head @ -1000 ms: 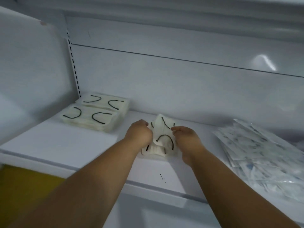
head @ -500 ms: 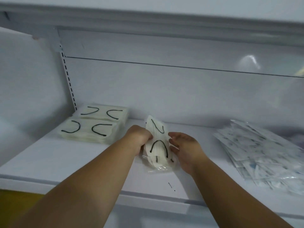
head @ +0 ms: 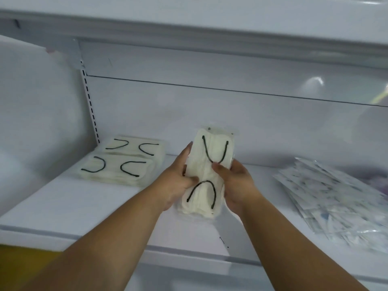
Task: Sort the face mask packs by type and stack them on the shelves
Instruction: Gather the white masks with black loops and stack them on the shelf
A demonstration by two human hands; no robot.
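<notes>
A clear pack of cream face masks with black ear loops (head: pixel 206 171) is held upright above the middle of the white shelf (head: pixel 69 204). My left hand (head: pixel 178 179) grips its left edge, thumb on the front. My right hand (head: pixel 233 181) grips its right edge, thumb pressed across the middle. Two stacks of the same cream masks (head: pixel 123 162) lie at the back left of the shelf. A spread pile of clear packs with blue print (head: pixel 336 198) lies at the right.
The shelf's back panel (head: pixel 210 114) rises right behind the held pack. Another shelf (head: pixel 210 24) overhangs close above. A slotted upright (head: pixel 90 106) runs down the back left corner. Something yellow (head: pixel 21 261) shows below the shelf's front edge at the left.
Both hands have lifted the cream mask pack off the shelf and stood it more upright. It now sits higher and closer to me than a second ago.
</notes>
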